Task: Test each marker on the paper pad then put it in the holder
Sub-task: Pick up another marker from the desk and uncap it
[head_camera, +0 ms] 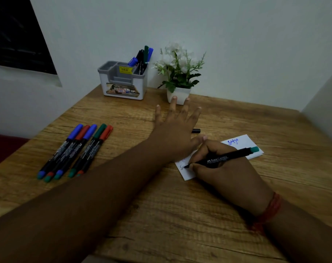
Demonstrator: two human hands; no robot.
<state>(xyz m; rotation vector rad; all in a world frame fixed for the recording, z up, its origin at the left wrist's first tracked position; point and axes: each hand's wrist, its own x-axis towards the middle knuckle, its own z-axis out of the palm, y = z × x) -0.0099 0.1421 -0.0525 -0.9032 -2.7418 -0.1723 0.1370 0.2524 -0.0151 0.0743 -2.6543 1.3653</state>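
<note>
My right hand point(224, 173) grips a black marker with a teal end point(224, 158), its tip touching the white paper pad point(245, 143), where blue and dark writing shows. My left hand point(177, 128) lies flat with fingers spread, pressing on the pad's upper left part. A black cap point(196, 131) lies just beyond my left hand. Several capped markers in blue, red and green point(76, 150) lie in a row at the left. The grey and white holder point(123, 80) stands at the back with several markers point(143, 57) in its right compartment.
A white pot of white flowers point(178, 73) stands right of the holder, against the wall. The wooden table point(161, 215) meets walls at the back and right. A dark window is at the upper left.
</note>
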